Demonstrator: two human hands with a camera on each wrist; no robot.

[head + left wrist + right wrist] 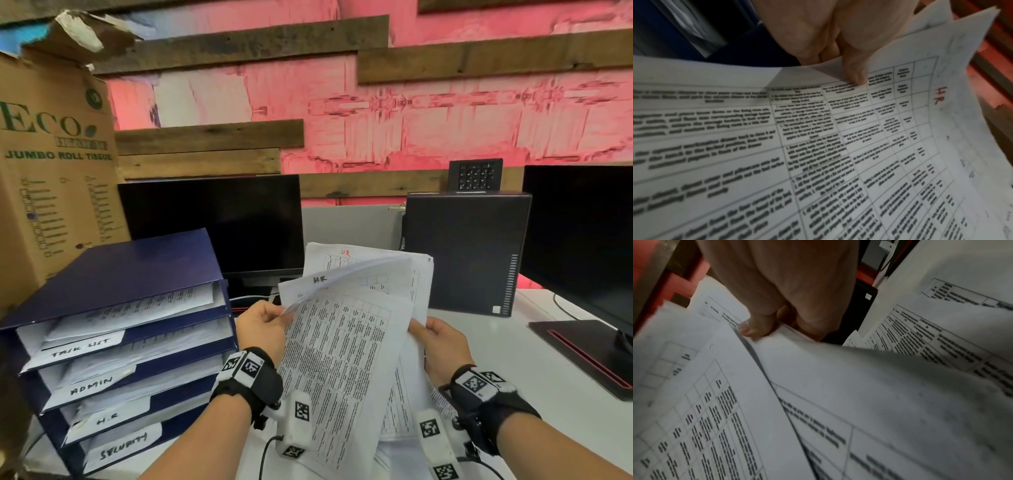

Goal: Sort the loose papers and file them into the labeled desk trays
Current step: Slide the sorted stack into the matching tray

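I hold a bundle of printed papers (349, 339) upright over the desk between both hands. My left hand (263, 325) pinches the left edge of the front sheets, one of them marked HR (939, 95) in red. My right hand (442, 342) grips the right edge of the bundle, its thumb (754, 327) pressed on top. A blue stack of desk trays (137, 325) stands at the left, with labels TASK LIST (80, 349), ADMIN (90, 385), H.R (106, 418) and SECURITY (123, 445). Each tray holds papers.
More loose sheets (407, 445) lie on the white desk (548, 394) under my wrists. A dark monitor (212, 222) stands behind the trays, a black computer case (466, 253) to the right, another monitor (582, 240) far right. A cardboard box (51, 164) rises at the left.
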